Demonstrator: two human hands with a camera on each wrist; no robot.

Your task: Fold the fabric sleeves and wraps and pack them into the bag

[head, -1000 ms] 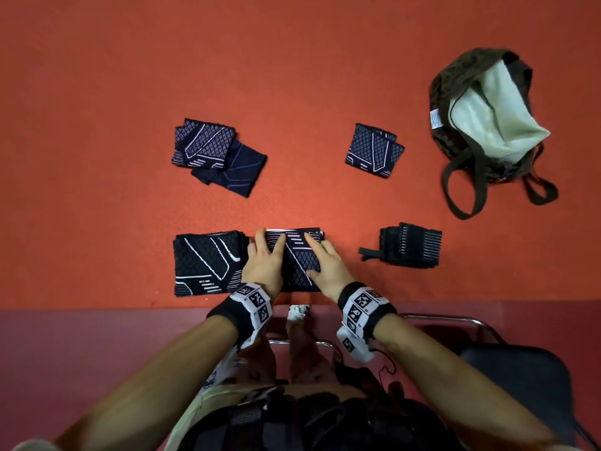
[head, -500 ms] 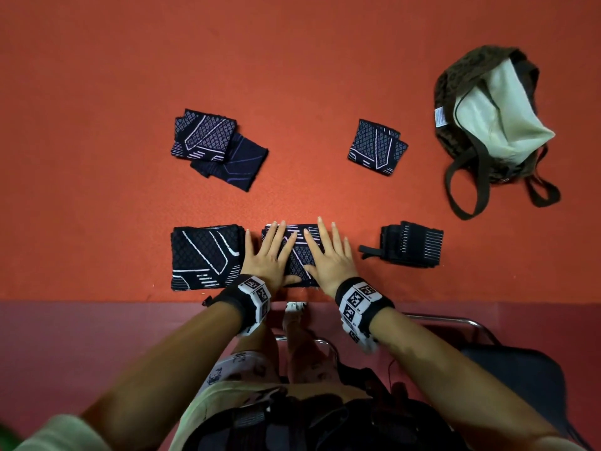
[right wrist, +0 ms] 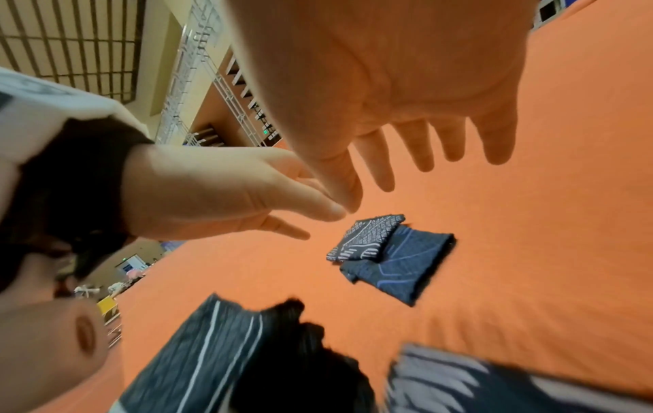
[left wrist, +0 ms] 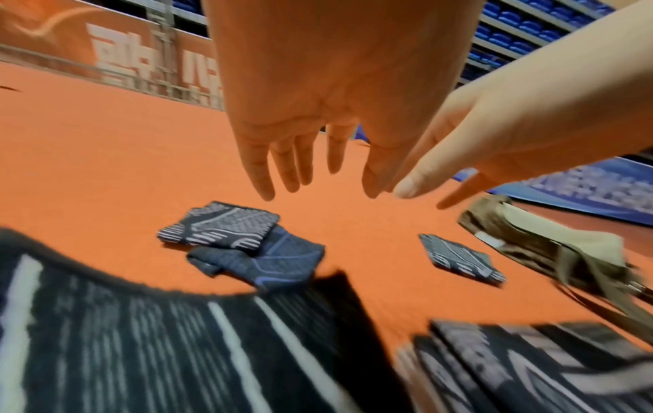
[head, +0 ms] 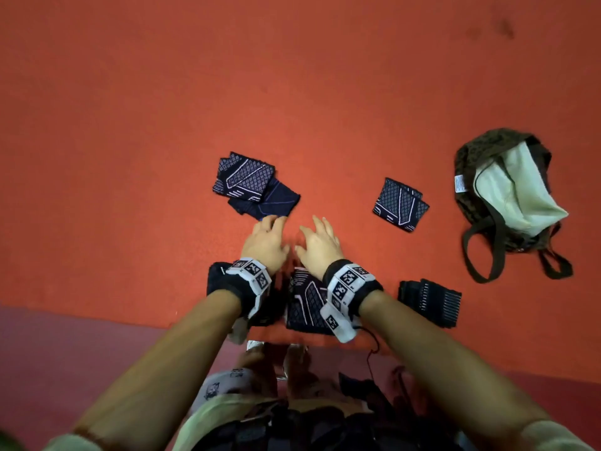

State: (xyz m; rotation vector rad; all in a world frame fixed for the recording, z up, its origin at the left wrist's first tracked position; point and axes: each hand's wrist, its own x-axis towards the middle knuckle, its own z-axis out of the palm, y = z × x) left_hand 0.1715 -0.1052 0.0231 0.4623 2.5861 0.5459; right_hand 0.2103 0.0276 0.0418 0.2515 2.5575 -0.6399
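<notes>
Both my hands hover open above the orange table, empty, fingers straight. My left hand (head: 267, 237) has its fingertips at the near edge of a loose pile: a patterned sleeve (head: 244, 177) lying over a plain navy one (head: 276, 200). My right hand (head: 317, 240) is beside it, thumbs almost meeting. In the left wrist view my left hand (left wrist: 300, 145) hangs above that pile (left wrist: 243, 243); the right wrist view shows my right hand (right wrist: 424, 134) over it too. A folded patterned sleeve (head: 307, 301) lies under my right wrist. The brown bag (head: 507, 196) lies open at the right.
Another folded sleeve (head: 219, 281) sits partly hidden under my left wrist. A small folded patterned piece (head: 400, 205) lies between pile and bag. A black ribbed wrap (head: 431, 302) lies at the near right. The table's front edge (head: 130, 315) runs close behind my wrists.
Both hands lifted off the folded sleeve near the front edge and moved forward toward the loose pile at the back left. The folded sleeve stays where it was pressed.
</notes>
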